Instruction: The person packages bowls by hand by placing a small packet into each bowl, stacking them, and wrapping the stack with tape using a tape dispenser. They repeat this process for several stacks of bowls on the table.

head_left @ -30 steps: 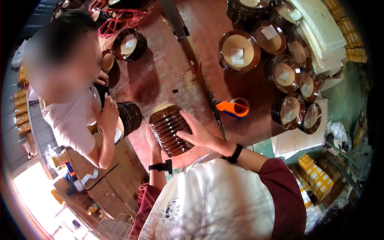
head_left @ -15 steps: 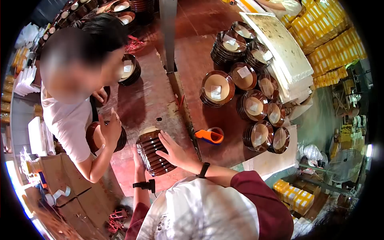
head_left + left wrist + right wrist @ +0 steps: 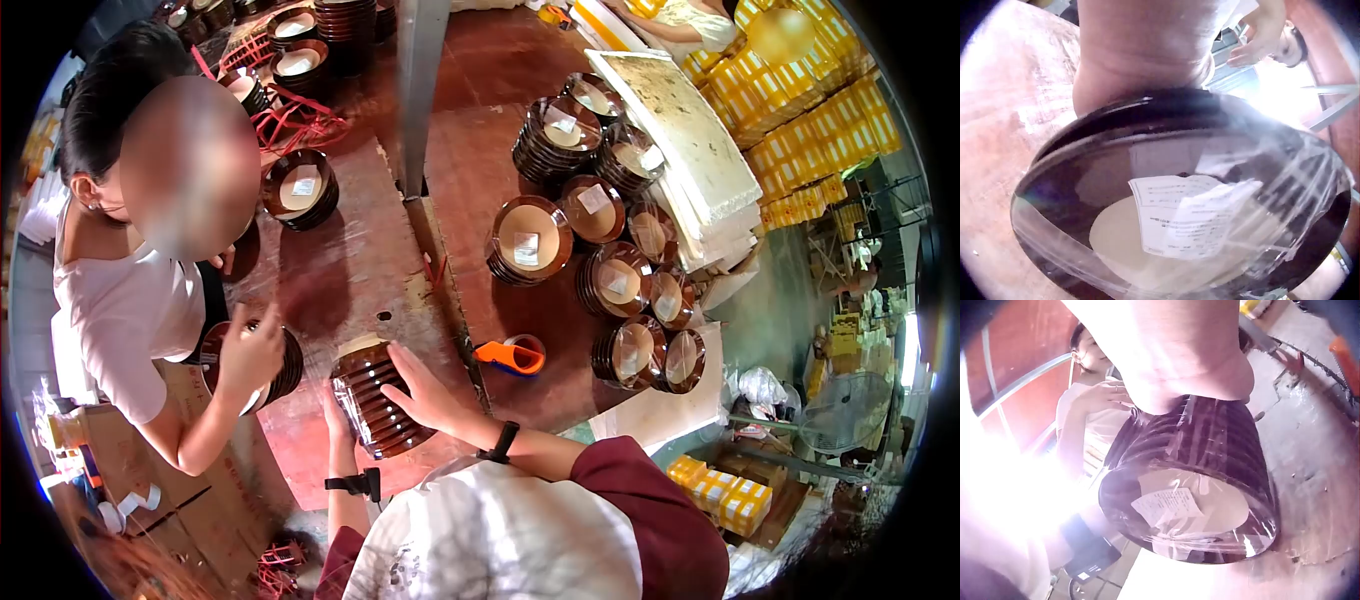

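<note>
On its side on the red table, a stack of brown glazed bowls [image 3: 392, 412] wrapped in clear film lies between my two hands. My left hand [image 3: 337, 412] rests along the stack's left side, its fingers pointing away from me and partly hidden. With fingers extended and thumb spread, my right hand [image 3: 430, 397] presses on the stack's upper right side. The left wrist view shows the end bowl's mouth with a printed paper label [image 3: 1179, 215] under the film. Ridged rims of the wrapped bowls [image 3: 1216, 444] fill the middle of the right wrist view.
Another person [image 3: 110, 300] at the left handles a bowl stack [image 3: 288, 368]. An orange tape dispenser [image 3: 500, 356] lies right of my hands. Several wrapped bowl stacks [image 3: 530, 240] stand further right beside white foam boards [image 3: 690, 140]. A grey post [image 3: 424, 100] rises from the table.
The head view has shifted, so the table's far side shows more. My hands stay on the same stack with little change. The other person's head and raised hand have moved.
</note>
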